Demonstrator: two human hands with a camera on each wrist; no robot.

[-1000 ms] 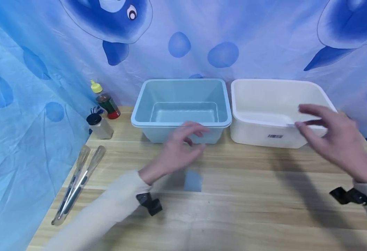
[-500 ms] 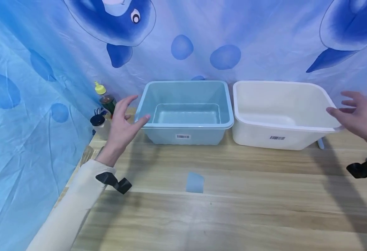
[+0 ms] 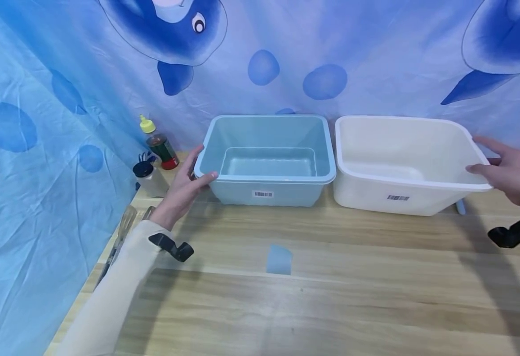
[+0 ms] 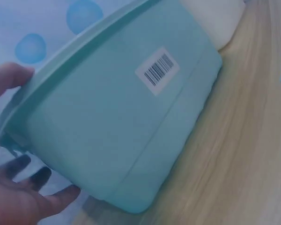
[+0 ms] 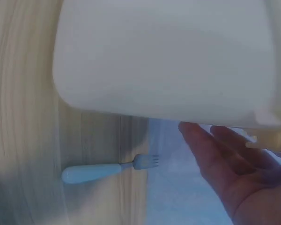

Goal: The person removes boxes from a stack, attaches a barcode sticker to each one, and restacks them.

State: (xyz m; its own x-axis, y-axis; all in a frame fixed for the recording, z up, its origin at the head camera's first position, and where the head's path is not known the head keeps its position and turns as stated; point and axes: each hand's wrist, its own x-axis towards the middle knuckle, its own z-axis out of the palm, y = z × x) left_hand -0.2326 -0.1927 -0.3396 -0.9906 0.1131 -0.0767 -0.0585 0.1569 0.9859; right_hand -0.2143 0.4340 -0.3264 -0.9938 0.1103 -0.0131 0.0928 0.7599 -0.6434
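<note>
Where the wooden table (image 3: 331, 306) comes nearest the viewer, a small pale blue square (image 3: 279, 259) lies flat on the boards, well apart from both hands. Further back, the left hand (image 3: 184, 188) rests at the front left corner of the blue tub (image 3: 266, 153); its thumb lies on the rim while the other fingers, loosely spread, reach along the outside wall, as the left wrist view shows (image 4: 23, 187). The tub (image 4: 126, 122) stands upright on the table with a barcode label (image 3: 262, 194) on its front wall. Just beside it, to the right, stands the white tub (image 3: 402, 158), also with a barcode on its front. The right hand (image 3: 506, 173) touches this tub's right end, with its thumb at the rim and its fingers slightly apart and nearly straight beneath the lip (image 5: 234, 164). A fork with a pale blue handle (image 5: 107, 169) lies on the table behind that corner. At the far left, by the blue fish-print curtain (image 3: 42, 123), stand a sauce bottle (image 3: 159, 146) and a small shaker (image 3: 146, 175), with clear tongs (image 3: 122, 232) lying closer in.
</note>
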